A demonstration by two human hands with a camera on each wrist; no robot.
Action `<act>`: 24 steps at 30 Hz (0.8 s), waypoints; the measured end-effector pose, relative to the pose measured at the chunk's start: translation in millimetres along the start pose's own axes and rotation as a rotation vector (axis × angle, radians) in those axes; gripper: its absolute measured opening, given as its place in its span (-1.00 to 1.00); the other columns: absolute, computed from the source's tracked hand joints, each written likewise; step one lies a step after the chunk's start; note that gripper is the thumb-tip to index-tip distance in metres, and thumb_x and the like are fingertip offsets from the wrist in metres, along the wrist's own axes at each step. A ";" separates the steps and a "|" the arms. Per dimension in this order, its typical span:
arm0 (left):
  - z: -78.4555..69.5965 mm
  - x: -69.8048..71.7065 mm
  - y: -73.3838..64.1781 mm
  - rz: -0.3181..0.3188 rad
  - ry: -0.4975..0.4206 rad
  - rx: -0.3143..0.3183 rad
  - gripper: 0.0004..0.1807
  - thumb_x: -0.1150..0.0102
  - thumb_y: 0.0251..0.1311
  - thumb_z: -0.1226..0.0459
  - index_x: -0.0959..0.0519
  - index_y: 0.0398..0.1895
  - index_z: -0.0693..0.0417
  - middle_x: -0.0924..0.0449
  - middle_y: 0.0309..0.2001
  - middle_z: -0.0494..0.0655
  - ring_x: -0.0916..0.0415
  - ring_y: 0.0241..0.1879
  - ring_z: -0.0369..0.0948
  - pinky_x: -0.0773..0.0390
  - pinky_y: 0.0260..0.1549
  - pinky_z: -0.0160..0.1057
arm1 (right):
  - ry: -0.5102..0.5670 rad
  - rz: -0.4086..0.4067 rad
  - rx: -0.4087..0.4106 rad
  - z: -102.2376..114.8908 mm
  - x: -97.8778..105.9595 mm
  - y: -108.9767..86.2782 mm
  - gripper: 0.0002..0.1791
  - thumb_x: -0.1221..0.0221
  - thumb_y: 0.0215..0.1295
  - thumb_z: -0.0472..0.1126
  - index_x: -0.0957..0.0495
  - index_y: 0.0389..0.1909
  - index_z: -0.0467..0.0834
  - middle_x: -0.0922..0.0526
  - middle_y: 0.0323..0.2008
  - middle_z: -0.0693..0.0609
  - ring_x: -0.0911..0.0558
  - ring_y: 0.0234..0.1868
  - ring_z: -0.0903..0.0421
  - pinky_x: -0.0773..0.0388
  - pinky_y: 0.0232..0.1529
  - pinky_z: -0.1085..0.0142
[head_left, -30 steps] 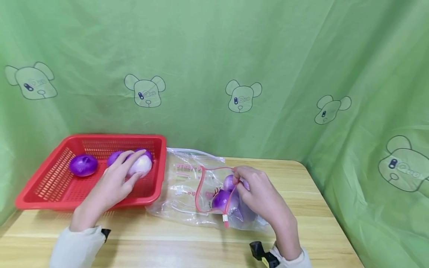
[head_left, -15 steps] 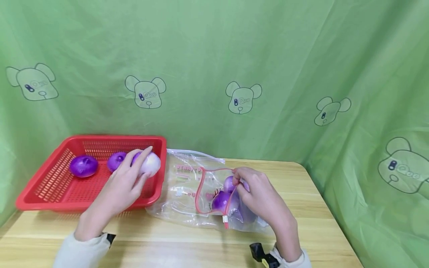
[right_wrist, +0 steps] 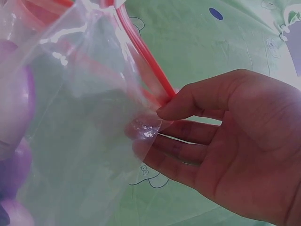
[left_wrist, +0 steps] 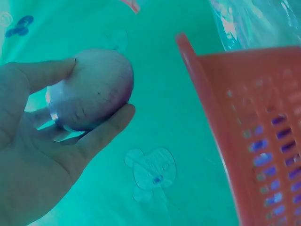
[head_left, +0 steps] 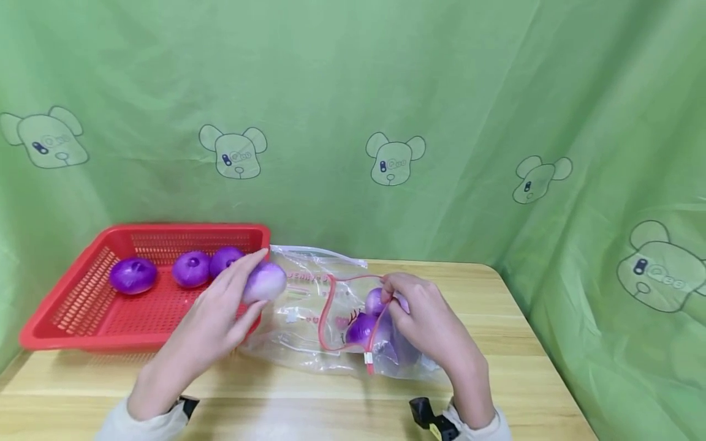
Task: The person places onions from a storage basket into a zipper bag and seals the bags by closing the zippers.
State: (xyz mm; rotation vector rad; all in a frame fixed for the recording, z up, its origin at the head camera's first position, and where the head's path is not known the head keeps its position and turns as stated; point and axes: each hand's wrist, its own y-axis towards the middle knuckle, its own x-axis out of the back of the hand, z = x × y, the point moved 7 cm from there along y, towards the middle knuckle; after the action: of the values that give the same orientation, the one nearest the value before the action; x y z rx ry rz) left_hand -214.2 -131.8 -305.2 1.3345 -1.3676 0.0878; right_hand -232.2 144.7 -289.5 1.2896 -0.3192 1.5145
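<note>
Held onion now over the right rim of the red basket.
Nearest, the left hand holds it between fingers and thumb; half a second ago it was inside that rim, so it has come nearer the clear bag. The right hand, in the same place as then, pinches the bag's red edge, keeping the mouth spread. Bagged onions lie toward its right side, though wrinkled plastic makes their number hard to tell. Farther left, three onions remain in the basket, before a green curtain.
</note>
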 end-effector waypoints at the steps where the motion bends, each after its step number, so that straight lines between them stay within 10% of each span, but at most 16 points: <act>1: -3.6 -1.9 0.3 0.001 -0.014 0.002 -0.18 -0.38 0.16 0.34 -0.23 0.48 0.10 -0.40 0.32 0.08 -0.42 0.27 -0.01 -0.51 0.16 0.06 | -0.002 0.000 -0.005 -1.1 1.0 -0.6 -0.74 -0.13 0.07 -0.53 -0.56 -0.39 -0.09 -0.63 -0.31 0.06 -0.56 -0.30 0.17 -0.62 -0.23 0.22; 12: -37.2 -18.9 9.2 0.003 -0.121 -0.065 -0.33 -0.47 0.08 0.25 -0.44 0.29 0.01 -0.43 0.21 -0.09 -0.50 0.11 -0.17 -0.59 0.07 -0.10 | 0.022 -0.002 -0.020 -3.1 6.8 -4.4 -0.77 -0.15 0.09 -0.52 -0.59 -0.36 -0.14 -0.63 -0.32 0.09 -0.60 -0.23 0.16 -0.65 -0.08 0.20; 24: -86.4 -67.5 32.4 0.063 -0.077 -0.176 -0.33 -0.48 0.08 0.12 -0.46 0.29 -0.04 -0.53 0.13 -0.12 -0.44 0.10 -0.17 -0.56 0.04 -0.09 | 0.027 -0.020 -0.007 -1.6 13.1 -5.9 -0.75 -0.15 0.07 -0.53 -0.55 -0.41 -0.09 -0.57 -0.38 0.15 -0.54 -0.31 0.20 -0.61 -0.22 0.29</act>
State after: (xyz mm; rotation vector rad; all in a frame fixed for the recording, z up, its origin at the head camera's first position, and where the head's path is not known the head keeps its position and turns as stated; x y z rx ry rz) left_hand -203.9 -18.0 -305.0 1.1582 -1.4477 -0.0415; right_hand -226.2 155.3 -281.6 1.2626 -0.2931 1.5112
